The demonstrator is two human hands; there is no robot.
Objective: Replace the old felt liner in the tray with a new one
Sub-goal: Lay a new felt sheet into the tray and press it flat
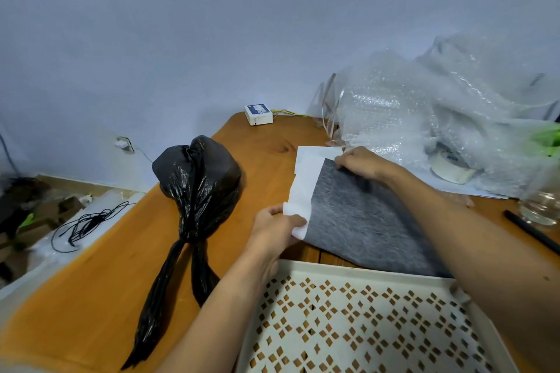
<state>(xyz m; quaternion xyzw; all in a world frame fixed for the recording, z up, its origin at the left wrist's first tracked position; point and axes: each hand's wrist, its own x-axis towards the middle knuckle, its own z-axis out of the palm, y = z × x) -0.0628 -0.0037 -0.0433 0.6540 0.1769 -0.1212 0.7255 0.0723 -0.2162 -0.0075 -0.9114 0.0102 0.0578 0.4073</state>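
The grey felt liner (pixel 363 221) lies on the table (pixel 260 157) just beyond the perforated cream tray (pixel 348 267), its near edge reaching the tray's far rim. The right hand (pixel 363 165) grasps the liner's far corner with curled fingers. The left hand (pixel 277 228) pinches a white sheet (pixel 306 182) along the liner's left side, perhaps a backing layer. The right forearm crosses over liner and tray. A knotted black bin bag (pixel 197 179) lies left; bubble wrap (pixel 424 106), a tape roll (pixel 451 168) and a pen (pixel 530 233) crowd the right.

Grey felt sheet (pixel 357 221) with white backing (pixel 303 191) lies beyond empty perforated tray (pixel 363 269).
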